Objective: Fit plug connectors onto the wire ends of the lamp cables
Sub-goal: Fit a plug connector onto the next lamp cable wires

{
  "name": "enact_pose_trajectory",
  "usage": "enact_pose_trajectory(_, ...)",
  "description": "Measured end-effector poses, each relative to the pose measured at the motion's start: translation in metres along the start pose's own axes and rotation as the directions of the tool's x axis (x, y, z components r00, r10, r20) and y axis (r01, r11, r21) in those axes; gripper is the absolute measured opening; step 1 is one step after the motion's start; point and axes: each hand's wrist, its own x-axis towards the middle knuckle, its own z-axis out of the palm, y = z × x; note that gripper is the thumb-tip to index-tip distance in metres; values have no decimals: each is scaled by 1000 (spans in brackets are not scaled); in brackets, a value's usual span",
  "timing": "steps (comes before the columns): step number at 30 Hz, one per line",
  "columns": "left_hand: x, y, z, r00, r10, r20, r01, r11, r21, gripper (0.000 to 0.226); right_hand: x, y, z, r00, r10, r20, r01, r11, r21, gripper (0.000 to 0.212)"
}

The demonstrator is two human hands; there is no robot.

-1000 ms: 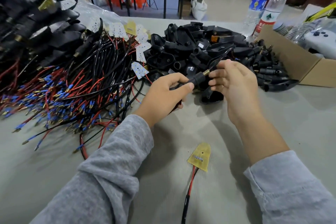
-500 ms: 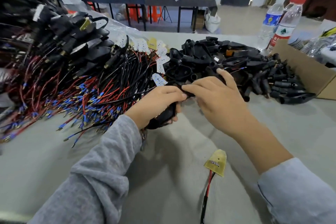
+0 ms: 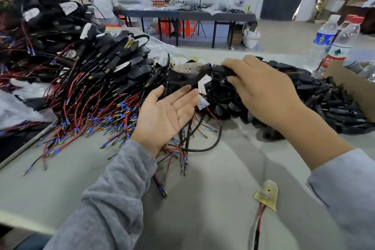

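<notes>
My right hand [image 3: 261,93] pinches a black lamp cable [image 3: 188,76] mid-frame, lifted over the cable pile [image 3: 91,95]. My left hand [image 3: 162,115] is wide, palm up, empty. Plug connectors [image 3: 328,97] heaped at right.

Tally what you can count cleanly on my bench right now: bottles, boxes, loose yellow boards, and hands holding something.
Water bottles: 2
Cardboard box: 1
Loose yellow board: 1
Hands holding something: 1, the right hand; the left hand is empty
Total: 5

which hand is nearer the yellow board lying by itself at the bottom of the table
Right. The right hand is above the yellow board, gripping a black lamp piece; the open left hand lies farther off to its upper left.
</notes>
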Motion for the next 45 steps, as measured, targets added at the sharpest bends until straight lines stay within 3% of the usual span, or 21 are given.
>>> enact_pose_trajectory(2, 0, 3, -1, 1000, 13, -26, -12, 999, 38, 53, 14, -10, -2, 997, 78, -9, -77, 994, 71, 33)
enact_pose_trajectory(5, 0, 2, 2, 995, 21, -96, 2, 973, 230, 46, 38, -25, 0, 977, 215, -6, -197, 906, 374, 26)
enact_pose_trajectory(7, 1, -1, 6, 992, 61, -111, -15, 925, 379, 37, 54, -34, 4, 933, 349, 86, -319, 694, 645, 20)
enact_pose_trajectory(9, 3, -2, 12, 987, 106, -120, -35, 873, 486, 31, 65, -44, 12, 869, 423, 256, -417, 348, 840, 14)
enact_pose_trajectory(12, 4, 2, 20, 989, 92, -112, -16, 836, 549, 30, 76, -60, 36, 774, 420, 474, -477, -104, 872, 23)
enact_pose_trajectory(15, 2, 8, 20, 987, 23, -161, 79, 796, 600, 20, 78, -71, 64, 694, 377, 613, -524, -318, 790, 21)
enact_pose_trajectory(17, 3, 13, 9, 980, 49, -193, 112, 667, 737, 13, 77, -73, 77, 666, 333, 668, -539, -404, 739, 18)
enact_pose_trajectory(20, 3, 26, -10, 975, 96, -199, 131, 475, 870, 19, 81, -72, 89, 668, 280, 690, -577, -391, 717, 7)
enact_pose_trajectory(22, 0, 39, -21, 958, 193, -212, 116, 415, 903, 24, 87, -71, 95, 678, 272, 683, -595, -341, 727, 7)
enact_pose_trajectory(24, -2, 54, -33, 929, 319, -188, 80, 323, 943, 27, 94, -70, 100, 697, 293, 655, -554, -359, 751, 9)
enact_pose_trajectory(27, -3, 68, -54, 859, 495, -130, 119, 53, 991, 23, 102, -69, 111, 702, 349, 621, -474, -422, 773, 12)
enact_pose_trajectory(32, -5, 66, -76, 787, 603, -134, 209, -55, 976, 19, 100, -63, 123, 680, 305, 666, -500, -471, 726, 29)
enact_pose_trajectory(36, -3, 61, -75, 771, 630, -92, 270, -193, 943, 17, 94, -56, 119, 664, 293, 688, -603, -334, 724, 37)
enact_pose_trajectory(39, -4, 65, -67, 809, 575, -122, 345, -297, 891, 19, 89, -43, 108, 661, 323, 678, -632, -247, 734, 30)
enact_pose_trajectory(42, -8, 77, -49, 852, 466, -239, 440, -390, 809, 24, 79, -27, 94, 660, 333, 673, -629, -245, 738, 18)
enact_pose_trajectory(45, -13, 85, -24, 838, 462, -292, 504, -448, 739, 36, 65, -8, 81, 644, 360, 675, -613, -285, 737, 16)
